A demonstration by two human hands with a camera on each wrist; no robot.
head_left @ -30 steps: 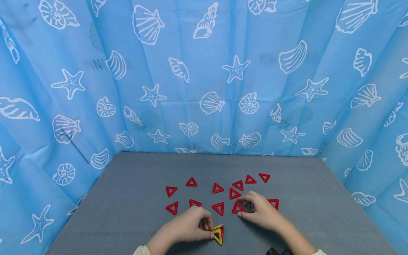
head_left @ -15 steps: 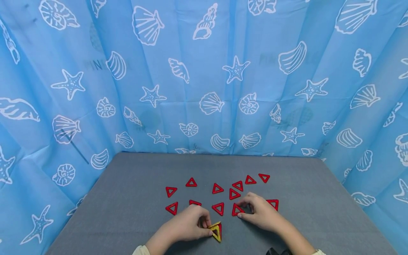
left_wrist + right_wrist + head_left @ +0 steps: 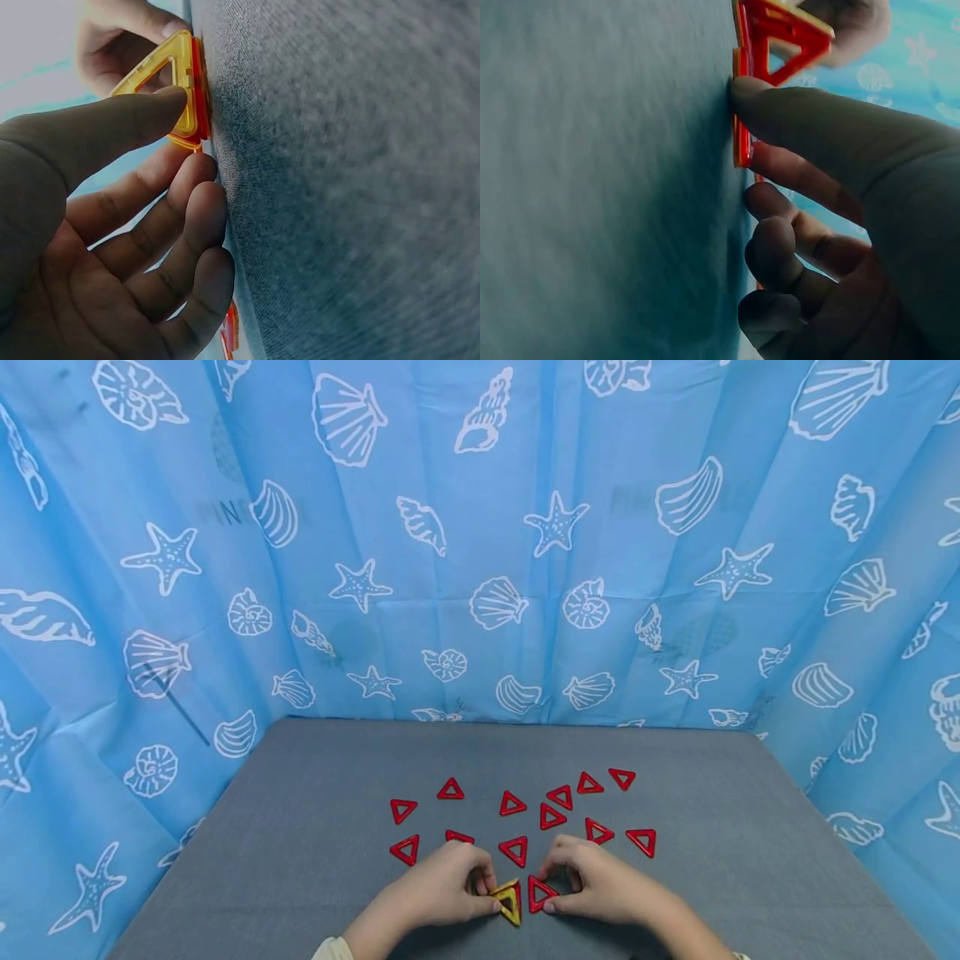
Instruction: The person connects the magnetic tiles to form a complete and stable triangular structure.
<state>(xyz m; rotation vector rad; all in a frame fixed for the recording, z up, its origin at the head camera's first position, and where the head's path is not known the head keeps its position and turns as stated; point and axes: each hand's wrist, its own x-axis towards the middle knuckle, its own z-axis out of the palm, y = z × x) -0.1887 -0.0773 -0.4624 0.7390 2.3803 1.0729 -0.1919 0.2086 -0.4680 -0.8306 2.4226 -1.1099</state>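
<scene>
My left hand (image 3: 446,887) pinches a small pyramid-like build of yellow and red triangle tiles (image 3: 515,914) near the front of the table. Its thumb presses the yellow tile (image 3: 184,64) in the left wrist view, the other fingers curving below. Just to the right, my right hand (image 3: 603,885) holds a red triangle tile (image 3: 534,893) between thumb and fingers, flat along the tabletop. A narrow gap parts this tile from the build in the head view. In the right wrist view, the build's red side (image 3: 799,26) leans up close beside the held tile (image 3: 742,150).
Several loose red triangle tiles lie spread beyond the hands, among them one at the left (image 3: 405,849), one in the middle (image 3: 513,851) and one at the right (image 3: 642,841). My left hand partly covers another tile (image 3: 459,837). A blue shell-print curtain (image 3: 480,652) surrounds the grey table (image 3: 322,777).
My right hand has drawn a red tile from the near row forward and left, beside the build. Another red tile behind that hand is now uncovered. The left hand has barely moved.
</scene>
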